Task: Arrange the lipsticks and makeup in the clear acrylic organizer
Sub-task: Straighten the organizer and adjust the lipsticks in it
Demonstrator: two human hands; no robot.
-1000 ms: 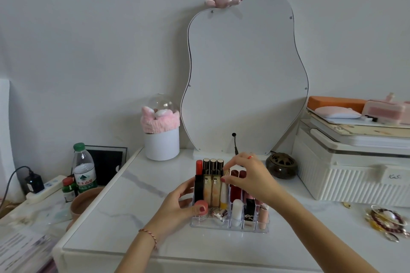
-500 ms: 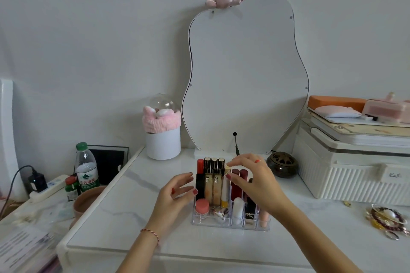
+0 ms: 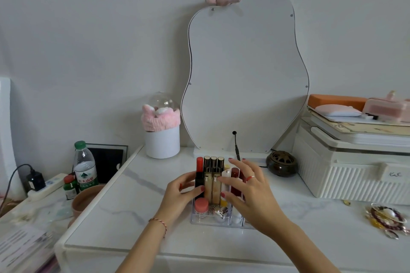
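Note:
The clear acrylic organizer [image 3: 198, 221] stands on the white marble tabletop in front of the mirror. In its back rows stand a black lipstick with a red cap [image 3: 199, 167], three gold tubes with dark caps [image 3: 213, 163], a white tube [image 3: 226, 174] and dark red tubes [image 3: 234, 174]. A pink-lidded jar [image 3: 201, 204] and a silver heart-shaped piece [image 3: 220, 211] sit in the front. My left hand [image 3: 180, 194] closes thumb and fingers around the black lipstick's base at the organizer's left end. My right hand [image 3: 251, 194] hovers spread over the right side, fingertips at the white tube, hiding the items below.
A wavy mirror [image 3: 244, 73] leans on the wall behind. A white pot with a pink headband [image 3: 162, 135] stands back left, a dark incense burner [image 3: 281, 163] back right, a white ribbed box [image 3: 350, 173] at right, beaded jewellery [image 3: 387, 217] near it. Water bottle [image 3: 85, 167] and bowl [image 3: 85, 200] sit left.
My left hand, open and off the organizer half a second ago, has closed on the black lipstick at the left end. My right hand has lowered and spread over the right-hand tubes.

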